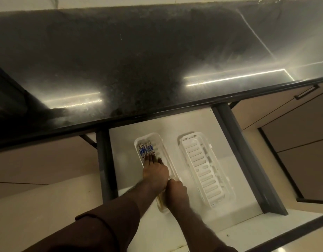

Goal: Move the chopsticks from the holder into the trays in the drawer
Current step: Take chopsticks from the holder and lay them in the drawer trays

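Note:
The drawer [202, 122] stands pulled out below the black counter. Two long white slotted trays lie in it side by side. In the left tray [158, 138] lie several chopsticks [145, 149] with blue-patterned far ends and pale near ends. My left hand [155, 171] rests flat on the chopsticks in that tray, fingers straight and pointing away from me. My right hand [175, 192] sits beside it at the tray's near right rim, fingers curled over the edge. The right tray [202, 171] holds nothing. The chopstick holder is out of view.
The dark polished counter [139, 60] overhangs the back of the drawer. Grey drawer rails [106, 164] run along both sides. A cabinet door with a dark handle [306, 91] is at the right. Pale floor tiles show at the left.

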Demonstrator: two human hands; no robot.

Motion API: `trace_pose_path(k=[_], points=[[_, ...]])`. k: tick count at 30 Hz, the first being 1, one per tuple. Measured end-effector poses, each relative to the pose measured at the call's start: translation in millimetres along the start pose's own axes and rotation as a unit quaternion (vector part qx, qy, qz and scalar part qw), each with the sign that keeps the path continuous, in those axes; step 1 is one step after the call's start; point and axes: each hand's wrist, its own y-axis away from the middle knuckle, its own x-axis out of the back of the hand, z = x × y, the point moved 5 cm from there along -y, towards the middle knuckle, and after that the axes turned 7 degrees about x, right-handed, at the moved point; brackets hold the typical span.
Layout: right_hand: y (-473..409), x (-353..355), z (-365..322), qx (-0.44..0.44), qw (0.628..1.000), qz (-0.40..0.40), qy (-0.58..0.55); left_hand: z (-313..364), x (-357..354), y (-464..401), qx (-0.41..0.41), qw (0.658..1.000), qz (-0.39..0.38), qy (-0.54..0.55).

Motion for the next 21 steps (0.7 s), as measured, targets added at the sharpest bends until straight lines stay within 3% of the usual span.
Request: trace_pose_path(k=[6,21], points=[[7,0,-5,0.02,0.999,0.026,0.015,-2,-4,-1,-0.011,0.998,0.03,-0.062],[18,31,-16,0.035,0.997,0.065,0.033,-10,9,18,-0.047,0.993,0.105,-0.031]])
